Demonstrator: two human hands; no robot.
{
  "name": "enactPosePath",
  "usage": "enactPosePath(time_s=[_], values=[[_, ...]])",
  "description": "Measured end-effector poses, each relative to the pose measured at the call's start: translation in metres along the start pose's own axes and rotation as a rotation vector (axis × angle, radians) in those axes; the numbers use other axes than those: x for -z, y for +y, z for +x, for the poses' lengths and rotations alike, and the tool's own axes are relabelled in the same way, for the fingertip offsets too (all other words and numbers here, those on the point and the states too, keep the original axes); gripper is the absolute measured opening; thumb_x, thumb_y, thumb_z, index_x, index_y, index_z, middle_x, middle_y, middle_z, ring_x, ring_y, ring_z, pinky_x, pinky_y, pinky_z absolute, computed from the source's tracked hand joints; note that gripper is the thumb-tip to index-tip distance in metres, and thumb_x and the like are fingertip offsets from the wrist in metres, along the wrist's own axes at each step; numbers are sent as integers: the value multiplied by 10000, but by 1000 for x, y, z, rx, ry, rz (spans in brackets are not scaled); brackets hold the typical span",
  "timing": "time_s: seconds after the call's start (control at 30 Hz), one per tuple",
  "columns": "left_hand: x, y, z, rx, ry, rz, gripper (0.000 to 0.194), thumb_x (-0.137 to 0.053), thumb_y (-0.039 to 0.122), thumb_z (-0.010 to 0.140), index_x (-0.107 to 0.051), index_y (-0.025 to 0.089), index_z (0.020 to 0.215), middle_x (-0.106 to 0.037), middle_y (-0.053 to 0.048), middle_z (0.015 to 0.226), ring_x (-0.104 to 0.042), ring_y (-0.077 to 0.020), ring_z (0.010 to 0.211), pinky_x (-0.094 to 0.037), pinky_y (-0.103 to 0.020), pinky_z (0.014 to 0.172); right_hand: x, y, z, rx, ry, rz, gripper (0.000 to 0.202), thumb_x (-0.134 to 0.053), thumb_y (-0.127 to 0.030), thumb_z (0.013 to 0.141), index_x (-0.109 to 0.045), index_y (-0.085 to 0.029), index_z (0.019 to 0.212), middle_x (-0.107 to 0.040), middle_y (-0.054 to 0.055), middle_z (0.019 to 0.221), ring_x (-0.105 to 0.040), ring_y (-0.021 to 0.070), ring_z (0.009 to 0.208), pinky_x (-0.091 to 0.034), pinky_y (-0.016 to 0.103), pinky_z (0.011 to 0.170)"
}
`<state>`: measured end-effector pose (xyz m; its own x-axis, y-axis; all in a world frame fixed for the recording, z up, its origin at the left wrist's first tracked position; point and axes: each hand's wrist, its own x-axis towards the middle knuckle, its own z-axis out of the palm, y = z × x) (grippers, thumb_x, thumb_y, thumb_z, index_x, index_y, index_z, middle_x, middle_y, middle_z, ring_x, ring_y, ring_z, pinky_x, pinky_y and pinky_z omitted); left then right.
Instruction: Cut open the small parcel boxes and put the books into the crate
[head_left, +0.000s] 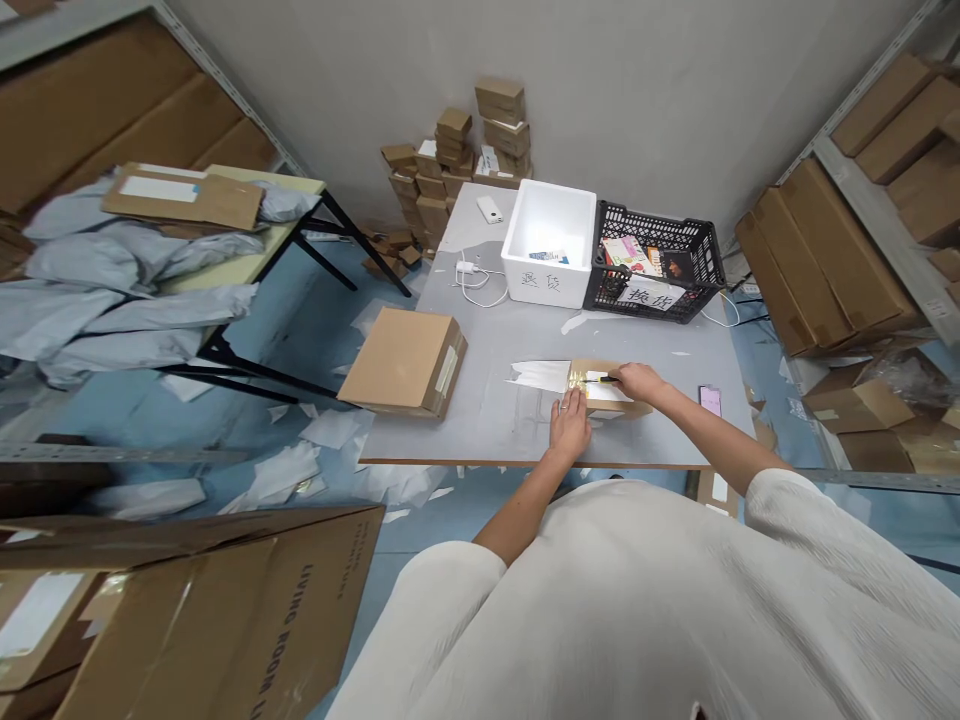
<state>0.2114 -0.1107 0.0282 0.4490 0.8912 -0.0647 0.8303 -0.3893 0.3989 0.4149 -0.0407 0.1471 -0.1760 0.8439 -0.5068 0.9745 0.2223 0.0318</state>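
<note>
A small cardboard box with a white label and shiny tape lies near the table's front edge. My right hand is wrapped round a utility knife, whose tip points left over the taped top of the box. Resting on the box's near left side is my left hand, fingers stretched out and holding nothing. A torn white sheet sticks out to the left of the box. Whether the blade touches the tape I cannot tell.
A larger carton sits at the table's left edge. Behind stand a white foam box and a black crate with packets. A phone lies right, a white power bank at the back. Paper scraps litter the floor.
</note>
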Motion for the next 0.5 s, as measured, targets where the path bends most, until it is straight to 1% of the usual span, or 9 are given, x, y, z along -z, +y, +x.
enactPosePath(time_s=[0.13, 0.3, 0.4, 0.5], values=[[1, 1, 1, 5, -6, 6, 797, -484, 250, 1032, -250, 195, 1792, -378, -159, 1804, -323, -319, 1689, -295, -553, 1353, -1, 4, -4, -5, -4, 0, 373, -486, -301, 1128, -740, -244, 1395, -771, 148, 1383, -743, 285, 1205, -541, 339, 940], [4, 5, 2, 22, -18, 33, 754, -441, 262, 1056, -268, 150, 1782, -377, -172, 1802, -319, -315, 1690, -282, -546, 1362, -6, 11, -5, -11, -3, -6, 381, -477, -248, 1109, -746, -234, 1379, -779, 154, 1348, -752, 303, 1170, -546, 355, 912], [4, 6, 3, 41, -19, 48, 742, -437, 264, 1059, -287, 132, 1773, -361, -176, 1808, -319, -312, 1691, -276, -536, 1367, -11, 24, -9, -22, -4, -5, 365, -496, -251, 1099, -757, -237, 1354, -787, 153, 1314, -752, 303, 1158, -537, 344, 891], [2, 7, 5, 54, -27, 65, 744, -451, 263, 1051, -302, 113, 1764, -358, -184, 1808, -320, -321, 1691, -278, -542, 1367, -18, 42, -18, -47, -16, 8, 364, -494, -257, 1101, -763, -240, 1345, -786, 156, 1295, -749, 302, 1146, -529, 343, 882]])
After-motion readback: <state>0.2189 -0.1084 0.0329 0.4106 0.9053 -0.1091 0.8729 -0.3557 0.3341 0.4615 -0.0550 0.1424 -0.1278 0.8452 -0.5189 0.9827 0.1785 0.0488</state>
